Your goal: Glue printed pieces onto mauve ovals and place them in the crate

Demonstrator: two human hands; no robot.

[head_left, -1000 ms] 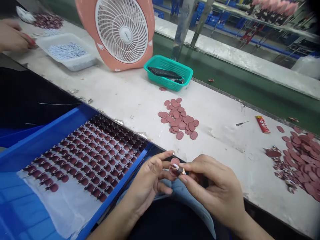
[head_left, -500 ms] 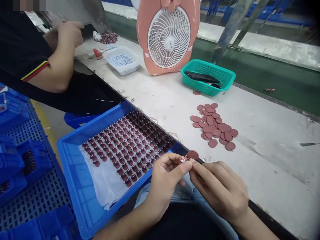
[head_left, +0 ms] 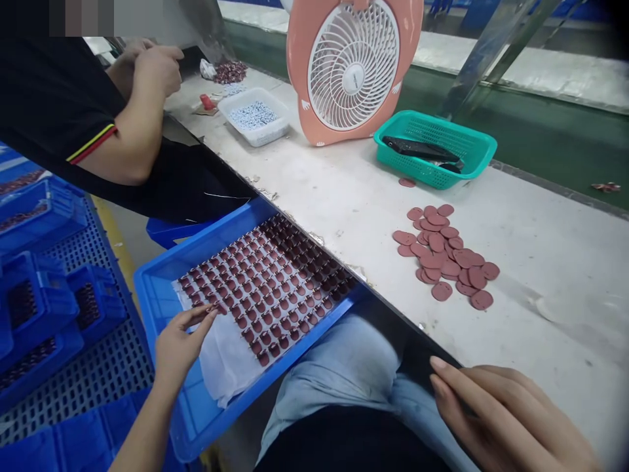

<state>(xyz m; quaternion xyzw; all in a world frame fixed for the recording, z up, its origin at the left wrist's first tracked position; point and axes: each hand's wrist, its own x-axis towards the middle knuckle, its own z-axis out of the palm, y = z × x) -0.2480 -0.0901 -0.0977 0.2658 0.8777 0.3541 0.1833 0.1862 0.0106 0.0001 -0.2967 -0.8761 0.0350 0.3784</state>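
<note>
Over the left part of the blue tray (head_left: 153,308), my left hand (head_left: 184,341) pinches a small dark red piece (head_left: 219,308) between thumb and fingertips. Rows of similar dark red pieces (head_left: 260,288) lie on a white sheet (head_left: 228,360) inside the tray. My right hand (head_left: 501,406) is at the table's front edge, at the lower right, its thumb and index finger apart with nothing visible between them. Beyond it, a loose pile of flat reddish-brown ovals (head_left: 449,262) lies on the pale table (head_left: 334,196).
An orange fan (head_left: 354,78) stands behind the green basket (head_left: 435,147), which holds dark objects. A white container (head_left: 255,117) of small pieces sits farther left. At the left, another person's arm (head_left: 132,144) reaches over the table. Blue bins (head_left: 44,295) stand at far left.
My left hand has moved left and down over the tray with the small piece. My right hand has moved away to the lower right and parted from it. The view has shifted slightly.
</note>
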